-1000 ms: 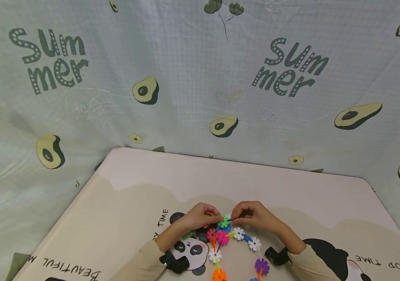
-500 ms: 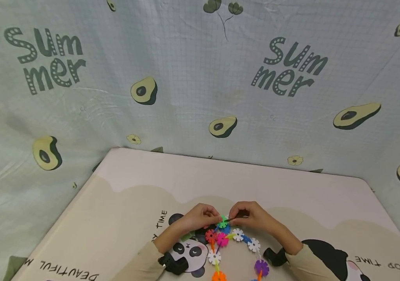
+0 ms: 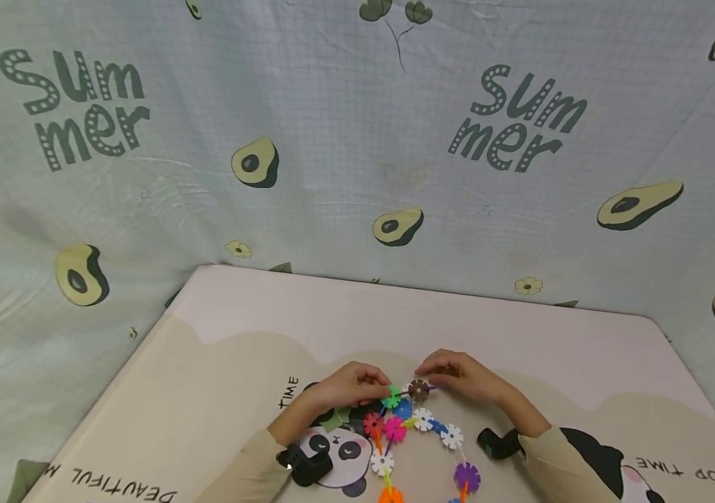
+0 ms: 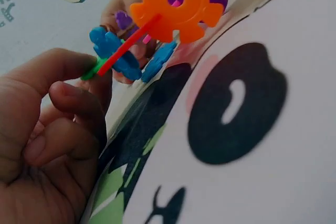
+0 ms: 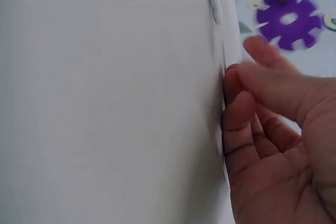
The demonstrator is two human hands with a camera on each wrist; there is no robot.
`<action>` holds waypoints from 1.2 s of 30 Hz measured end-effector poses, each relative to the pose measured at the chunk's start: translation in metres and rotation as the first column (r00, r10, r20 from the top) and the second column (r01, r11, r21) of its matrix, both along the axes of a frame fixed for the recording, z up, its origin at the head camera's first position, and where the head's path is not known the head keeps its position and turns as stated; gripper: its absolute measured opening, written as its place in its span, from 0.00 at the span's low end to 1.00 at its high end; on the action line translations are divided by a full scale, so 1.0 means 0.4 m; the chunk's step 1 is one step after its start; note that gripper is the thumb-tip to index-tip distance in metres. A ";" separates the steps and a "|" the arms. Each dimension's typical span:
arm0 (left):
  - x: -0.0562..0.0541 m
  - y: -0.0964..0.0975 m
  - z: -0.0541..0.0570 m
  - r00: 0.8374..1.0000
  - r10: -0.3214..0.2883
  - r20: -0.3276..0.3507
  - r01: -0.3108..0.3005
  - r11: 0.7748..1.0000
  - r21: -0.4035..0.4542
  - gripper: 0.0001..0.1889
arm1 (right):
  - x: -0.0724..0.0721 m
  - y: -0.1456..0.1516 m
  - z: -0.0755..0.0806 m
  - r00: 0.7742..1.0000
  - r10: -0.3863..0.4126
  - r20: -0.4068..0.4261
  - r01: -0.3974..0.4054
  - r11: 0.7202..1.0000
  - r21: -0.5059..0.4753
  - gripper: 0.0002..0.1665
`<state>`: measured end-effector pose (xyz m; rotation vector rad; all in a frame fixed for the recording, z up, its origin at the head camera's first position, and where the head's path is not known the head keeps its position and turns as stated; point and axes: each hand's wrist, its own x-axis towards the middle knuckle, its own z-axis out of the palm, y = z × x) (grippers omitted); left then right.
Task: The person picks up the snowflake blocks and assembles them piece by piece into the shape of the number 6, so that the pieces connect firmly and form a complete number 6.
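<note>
A chain of notched plastic discs, interlocked in many colours, lies on the table in a loop. My left hand [image 3: 350,385] pinches the green disc [image 3: 392,397] between thumb and forefinger. A brown disc [image 3: 419,390] joins to the green disc's right, with a bit of purple at its outer side. My right hand [image 3: 467,377] is just right of the brown disc, with loosely bent fingers and nothing seen between them. In the right wrist view, a purple disc [image 5: 302,22] appears beyond the fingertips. The left wrist view shows an orange disc [image 4: 152,11] near the left hand.
The table mat [image 3: 307,307] carries printed pandas and lettering. More of the loop, with a pink disc [image 3: 394,429], a white disc [image 3: 452,436] and a purple disc [image 3: 467,477], runs toward the front edge. A printed curtain [image 3: 320,105] stands behind.
My right hand has let go of the brown disc and moved slightly up and right, uncovering it beside the green disc. My left hand keeps its pinch and has shifted slightly left.
</note>
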<state>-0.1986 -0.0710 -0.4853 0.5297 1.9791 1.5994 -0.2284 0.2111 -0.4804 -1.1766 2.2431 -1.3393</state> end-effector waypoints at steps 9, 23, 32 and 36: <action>-0.007 -0.010 -0.004 1.000 -0.017 0.017 0.017 1.000 0.014 0.11 | -0.006 -0.032 -0.006 0.996 0.068 -0.049 -0.066 0.997 0.043 0.18; 0.000 -0.006 0.007 0.999 -0.028 0.043 0.026 0.999 0.035 0.10 | 0.016 -0.015 0.019 0.990 -0.066 0.123 0.058 0.996 0.068 0.11; -0.002 0.000 0.005 0.999 -0.037 0.012 0.036 0.999 0.010 0.15 | 0.044 0.008 0.012 0.988 -0.088 0.129 0.090 0.996 -0.011 0.07; -0.002 0.011 0.006 0.997 -0.056 -0.045 0.055 0.998 -0.022 0.15 | 0.050 0.006 0.005 0.989 -0.101 0.111 0.105 0.994 -0.026 0.07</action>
